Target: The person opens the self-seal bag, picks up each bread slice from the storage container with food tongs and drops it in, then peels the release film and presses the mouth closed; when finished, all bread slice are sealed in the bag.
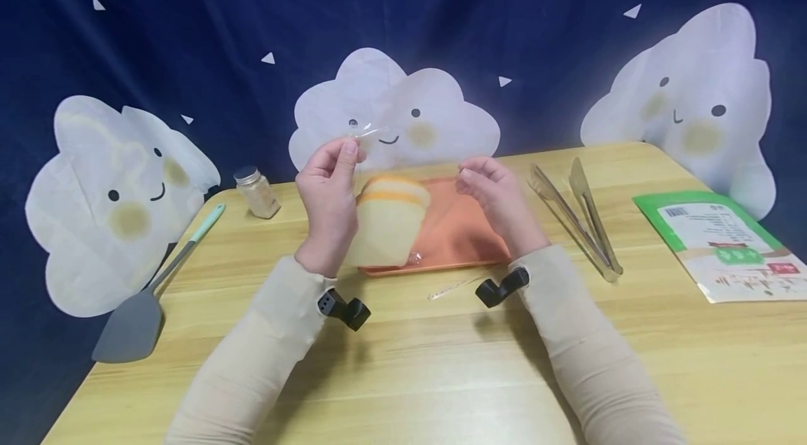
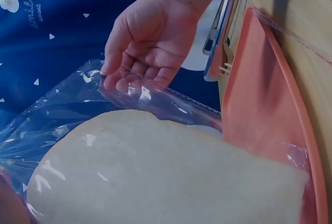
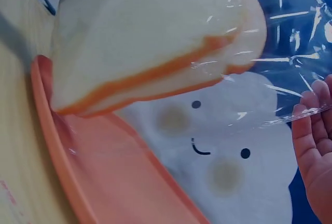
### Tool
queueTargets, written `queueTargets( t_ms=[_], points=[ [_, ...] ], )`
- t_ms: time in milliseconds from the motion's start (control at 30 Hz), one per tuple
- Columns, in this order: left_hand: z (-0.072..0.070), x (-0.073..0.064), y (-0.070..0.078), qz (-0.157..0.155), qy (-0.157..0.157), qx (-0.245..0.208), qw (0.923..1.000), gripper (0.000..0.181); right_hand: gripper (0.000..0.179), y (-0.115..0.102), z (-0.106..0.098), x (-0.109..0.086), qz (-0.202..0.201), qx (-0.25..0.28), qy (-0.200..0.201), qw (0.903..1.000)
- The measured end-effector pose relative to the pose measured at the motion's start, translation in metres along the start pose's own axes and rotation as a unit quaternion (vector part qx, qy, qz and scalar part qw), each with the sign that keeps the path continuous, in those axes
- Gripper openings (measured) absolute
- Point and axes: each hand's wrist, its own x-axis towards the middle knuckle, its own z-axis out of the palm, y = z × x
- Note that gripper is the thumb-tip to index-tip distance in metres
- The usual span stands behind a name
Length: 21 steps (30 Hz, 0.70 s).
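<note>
A clear plastic bag (image 1: 370,130) holds thick bread slices (image 1: 386,231) with orange-brown crust. My left hand (image 1: 330,196) pinches the bag's upper edge between thumb and fingers. On the other side, my right hand (image 1: 494,196) pinches the film too; in the left wrist view its thumb and fingertips meet at the bag edge. Between the hands the film (image 2: 62,102) is stretched, crinkled and shiny. The bread stands upright at the left part of an orange tray (image 1: 466,231), its lower end overlapping the tray's near rim in the head view.
A clear strip with red print (image 1: 450,289) lies before the tray. Metal tongs (image 1: 599,235) rest to the right, beside a green and white package (image 1: 725,249). At the left are a grey spatula (image 1: 132,322) and a small lidded jar (image 1: 257,193). A cloud-print curtain (image 1: 542,45) hangs behind.
</note>
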Motion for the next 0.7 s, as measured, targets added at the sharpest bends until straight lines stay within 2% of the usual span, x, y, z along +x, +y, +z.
queueTargets(
  t_ms=[133,400,567,700],
  points=[
    [-0.002,-0.001,0.001,0.001,-0.001,0.003,1.0000,0.013,0.031,0.005,0.002,-0.001,0.000,0.010,0.006,0.9999],
    [-0.007,0.001,0.001,0.005,-0.008,0.015,0.9998,0.015,0.035,0.007,0.003,0.000,-0.039,0.035,0.014,0.9985],
    [-0.014,0.004,-0.003,0.017,-0.009,0.028,0.9994,0.019,0.037,0.002,-0.001,0.001,-0.049,0.009,0.010,0.9987],
    [-0.022,0.008,-0.007,0.042,-0.021,0.053,0.9975,0.019,0.037,-0.008,-0.006,0.001,-0.051,-0.047,0.009,0.9976]
  ],
)
